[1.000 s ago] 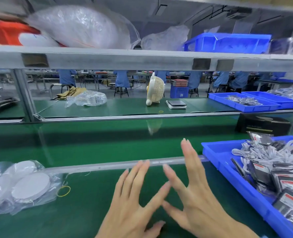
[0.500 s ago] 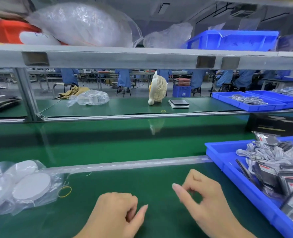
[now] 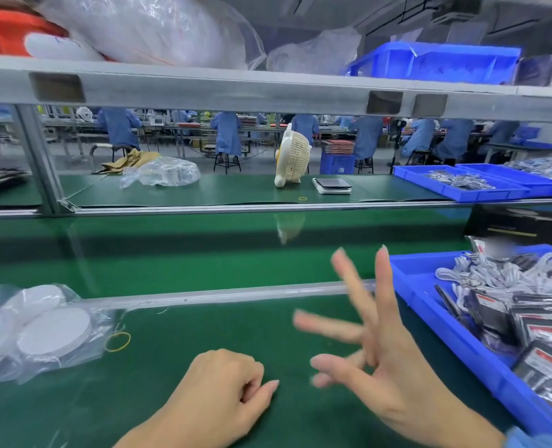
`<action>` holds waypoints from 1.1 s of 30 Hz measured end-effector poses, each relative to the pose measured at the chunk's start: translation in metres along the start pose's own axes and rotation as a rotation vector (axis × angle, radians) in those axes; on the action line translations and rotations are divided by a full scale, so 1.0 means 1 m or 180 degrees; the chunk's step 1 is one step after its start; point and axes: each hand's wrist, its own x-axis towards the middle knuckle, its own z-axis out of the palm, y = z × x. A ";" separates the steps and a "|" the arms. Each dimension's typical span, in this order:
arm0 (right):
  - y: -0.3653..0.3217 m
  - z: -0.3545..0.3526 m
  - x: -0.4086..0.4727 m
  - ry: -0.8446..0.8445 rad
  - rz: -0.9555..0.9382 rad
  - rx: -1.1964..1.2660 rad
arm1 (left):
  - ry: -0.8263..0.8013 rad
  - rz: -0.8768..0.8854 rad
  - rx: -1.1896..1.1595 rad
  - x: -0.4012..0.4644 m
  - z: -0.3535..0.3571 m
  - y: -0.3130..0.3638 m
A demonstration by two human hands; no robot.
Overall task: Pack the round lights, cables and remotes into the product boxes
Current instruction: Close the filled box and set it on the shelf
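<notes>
The left hand (image 3: 223, 388) is curled into an empty fist on the green mat (image 3: 177, 367). The right hand (image 3: 381, 360) is raised just above the mat with fingers spread and straight, blurred, holding nothing. Right of it, a blue bin (image 3: 436, 321) holds coiled white cables (image 3: 501, 273) and bagged remotes (image 3: 539, 331). At the far left, white round lights (image 3: 53, 331) lie in clear plastic bags, with a yellow rubber band (image 3: 117, 341) just beside them. A black product box (image 3: 520, 224) sits on the conveyor belt (image 3: 203, 250) behind the bin.
</notes>
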 end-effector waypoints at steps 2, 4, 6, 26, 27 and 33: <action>-0.004 0.003 -0.004 -0.0226 0.0822 0.1061 | -0.0032 0.0032 -0.0021 0.000 0.002 -0.001; -0.004 0.005 -0.004 -0.0368 0.1276 0.0965 | -0.0002 0.0039 -0.0047 -0.001 0.002 -0.002; 0.001 0.003 -0.004 -0.0290 0.1304 0.0061 | -0.0002 0.0000 -0.0045 0.000 0.002 -0.002; 0.039 0.013 0.002 0.0593 -0.1965 -0.3469 | -0.0056 0.0097 -0.0116 0.001 0.001 -0.001; 0.045 0.011 -0.001 0.0641 -0.1759 -0.3357 | -0.0047 0.0081 -0.0142 0.000 0.002 -0.002; 0.078 -0.018 -0.012 0.1380 0.0149 -0.2235 | -0.0056 -0.0088 -0.0323 0.001 0.002 -0.003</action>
